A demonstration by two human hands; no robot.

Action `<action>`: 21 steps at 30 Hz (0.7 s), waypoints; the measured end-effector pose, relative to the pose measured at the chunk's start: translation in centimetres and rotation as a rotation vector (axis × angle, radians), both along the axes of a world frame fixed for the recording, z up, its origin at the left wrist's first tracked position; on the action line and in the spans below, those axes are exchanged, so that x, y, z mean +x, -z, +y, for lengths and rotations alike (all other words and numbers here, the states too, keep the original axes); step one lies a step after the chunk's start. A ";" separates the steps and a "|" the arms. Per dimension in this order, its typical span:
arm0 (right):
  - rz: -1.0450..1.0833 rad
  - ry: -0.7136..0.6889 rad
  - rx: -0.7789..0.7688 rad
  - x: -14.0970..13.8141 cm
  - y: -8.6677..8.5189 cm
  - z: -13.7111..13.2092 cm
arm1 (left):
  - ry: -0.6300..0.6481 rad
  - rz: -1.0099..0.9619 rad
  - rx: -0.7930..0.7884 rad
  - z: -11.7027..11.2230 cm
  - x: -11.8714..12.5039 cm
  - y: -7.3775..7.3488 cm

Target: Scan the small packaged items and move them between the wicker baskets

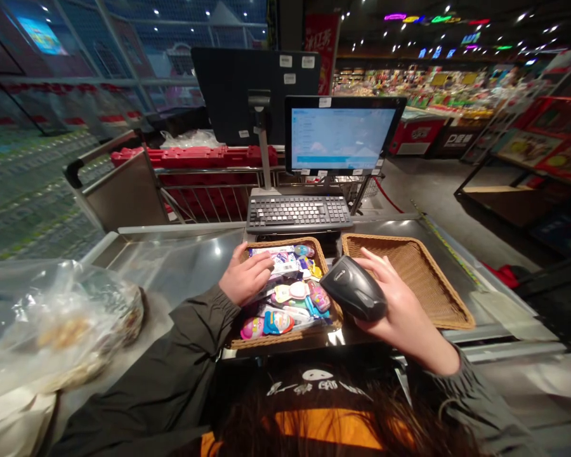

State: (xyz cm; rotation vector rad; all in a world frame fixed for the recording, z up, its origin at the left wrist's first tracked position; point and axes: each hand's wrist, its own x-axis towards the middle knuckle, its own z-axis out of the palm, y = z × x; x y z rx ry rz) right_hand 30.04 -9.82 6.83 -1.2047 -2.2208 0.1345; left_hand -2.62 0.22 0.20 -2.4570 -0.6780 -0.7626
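Note:
My right hand (400,308) is wrapped round a black handheld barcode scanner (354,289), held between two wicker baskets, its head pointing left. The left wicker basket (285,337) holds a mix of small packaged goods, some with cartoon shapes in pink, blue and yellow. Over its left rim reaches my left hand (247,276), thumb apart, fingers extended across a white packet (284,266) with a barcode. Whether those fingertips press on the packet I cannot tell. On the right, the second wicker basket (412,273) shows only its woven inside.
A keyboard (299,211) and a lit monitor (342,139) stand behind the baskets, beside a dark screen seen from behind (252,89). Clear plastic bags (61,317) lie at left on the metal counter (185,254). A shopping cart (209,190) with red crates is beyond.

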 end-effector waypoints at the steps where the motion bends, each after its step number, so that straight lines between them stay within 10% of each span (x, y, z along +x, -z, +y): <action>1: 0.004 0.000 -0.003 -0.1 0.0 0.0 | -0.007 0.009 -0.024 -0.1 0.1 0.5; 9: -0.018 0.017 -0.021 1.0 0.6 0.2 | -0.138 0.210 -0.413 -2.2 1.3 2.2; 21: 0.053 0.245 0.050 7.2 1.5 0.2 | -0.065 0.296 -0.594 -2.5 3.1 -4.0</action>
